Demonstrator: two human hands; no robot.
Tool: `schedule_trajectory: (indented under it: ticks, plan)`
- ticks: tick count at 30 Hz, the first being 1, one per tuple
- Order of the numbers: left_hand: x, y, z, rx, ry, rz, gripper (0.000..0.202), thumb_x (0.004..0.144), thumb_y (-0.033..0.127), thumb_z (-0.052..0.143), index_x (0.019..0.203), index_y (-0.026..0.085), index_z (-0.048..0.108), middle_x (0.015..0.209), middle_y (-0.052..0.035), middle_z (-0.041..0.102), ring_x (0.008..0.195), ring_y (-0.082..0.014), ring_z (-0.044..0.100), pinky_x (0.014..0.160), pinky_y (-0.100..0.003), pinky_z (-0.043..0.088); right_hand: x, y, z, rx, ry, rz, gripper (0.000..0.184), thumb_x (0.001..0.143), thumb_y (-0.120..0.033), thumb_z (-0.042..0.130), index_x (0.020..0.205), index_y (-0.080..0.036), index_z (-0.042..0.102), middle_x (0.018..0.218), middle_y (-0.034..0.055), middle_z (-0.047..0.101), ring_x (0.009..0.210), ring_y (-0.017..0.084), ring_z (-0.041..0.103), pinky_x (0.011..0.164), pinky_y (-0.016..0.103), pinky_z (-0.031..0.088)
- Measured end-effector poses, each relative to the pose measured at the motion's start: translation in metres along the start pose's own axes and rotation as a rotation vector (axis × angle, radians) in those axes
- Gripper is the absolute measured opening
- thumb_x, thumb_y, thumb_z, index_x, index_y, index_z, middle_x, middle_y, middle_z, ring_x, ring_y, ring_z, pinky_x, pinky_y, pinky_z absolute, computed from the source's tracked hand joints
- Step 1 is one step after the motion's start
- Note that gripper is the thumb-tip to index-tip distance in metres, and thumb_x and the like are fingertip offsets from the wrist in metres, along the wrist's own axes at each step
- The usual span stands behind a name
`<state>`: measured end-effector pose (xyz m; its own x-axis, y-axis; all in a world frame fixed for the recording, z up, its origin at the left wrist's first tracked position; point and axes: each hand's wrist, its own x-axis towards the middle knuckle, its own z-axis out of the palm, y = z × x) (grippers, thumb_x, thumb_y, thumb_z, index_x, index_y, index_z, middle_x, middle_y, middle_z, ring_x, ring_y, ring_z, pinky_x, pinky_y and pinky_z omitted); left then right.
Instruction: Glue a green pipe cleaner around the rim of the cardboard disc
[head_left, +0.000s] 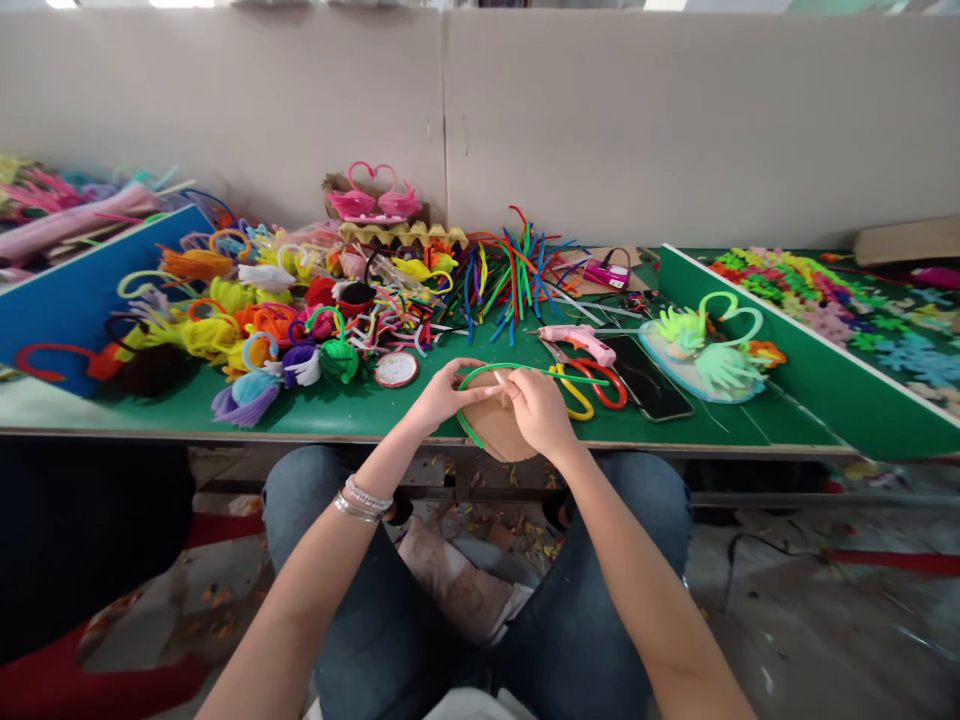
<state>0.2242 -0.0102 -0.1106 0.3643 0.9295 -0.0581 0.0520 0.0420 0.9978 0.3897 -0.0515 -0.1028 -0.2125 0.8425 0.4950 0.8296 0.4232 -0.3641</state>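
Observation:
Between my hands, at the table's front edge, is a round piece of brown cardboard (501,430). A bright green pipe cleaner (471,428) curves along its left and far rim, and its loose end sticks out to the right. My left hand (444,393) grips the cardboard's left side, thumb laid across the top. My right hand (534,405) pinches at the far rim, where cardboard and pipe cleaner meet. Just right of it lie scissors with yellow and orange handles (611,388), a pink glue gun (581,340) and a black phone (651,380).
Pipe-cleaner swans and bundles (255,320) crowd the left side. Loose pipe cleaners (517,270) are heaped behind my hands. A finished swan pair (724,345) sits right, before a green divider (795,370). A blue divider (97,310) stands left. A pink swan pair (375,200) is at the back.

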Motion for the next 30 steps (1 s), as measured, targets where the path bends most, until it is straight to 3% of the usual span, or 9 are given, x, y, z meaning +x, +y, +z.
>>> schedule_trajectory:
  ticks: [8, 14, 21, 30]
  plan:
    - [0.002, -0.002, 0.003, 0.063, 0.018, 0.083, 0.051, 0.063, 0.042, 0.077, 0.103, 0.014, 0.059, 0.091, -0.0063, 0.066, 0.079, -0.0148, 0.058, 0.067, -0.024, 0.043, -0.003, -0.001, 0.005, 0.09, -0.027, 0.201, 0.037, 0.096, -0.036, 0.029, 0.066, -0.023, 0.044, 0.061, 0.003, 0.059, 0.058, 0.017, 0.055, 0.055, 0.027, 0.031]
    - [0.002, -0.002, 0.006, 0.074, 0.015, 0.064, 0.055, 0.064, 0.044, 0.075, 0.107, 0.014, 0.059, 0.083, -0.0051, 0.066, 0.075, -0.0152, 0.059, 0.066, -0.025, 0.044, 0.0, -0.004, 0.011, 0.257, -0.002, 0.335, 0.042, 0.096, -0.046, 0.024, 0.061, -0.025, 0.037, 0.051, 0.001, 0.054, 0.05, 0.016, 0.052, 0.054, 0.027, 0.033]
    - [0.0, -0.001, 0.004, 0.164, 0.069, 0.095, 0.058, 0.062, 0.045, 0.076, 0.108, 0.015, 0.058, 0.087, -0.0054, 0.064, 0.078, -0.0155, 0.055, 0.063, -0.024, 0.04, 0.003, 0.002, 0.008, 0.374, 0.074, 0.364, 0.047, 0.092, -0.058, 0.025, 0.061, -0.026, 0.037, 0.048, -0.0003, 0.052, 0.045, 0.015, 0.05, 0.051, 0.028, 0.035]
    - [0.0, 0.0, 0.001, 0.207, 0.106, 0.111, 0.056, 0.064, 0.045, 0.075, 0.108, 0.015, 0.058, 0.088, -0.0047, 0.061, 0.078, -0.0143, 0.052, 0.064, -0.023, 0.038, 0.002, 0.009, 0.001, 0.545, 0.017, 0.324, 0.038, 0.083, -0.058, 0.048, 0.068, -0.024, 0.048, 0.057, 0.0, 0.061, 0.047, 0.013, 0.052, 0.048, 0.025, 0.035]
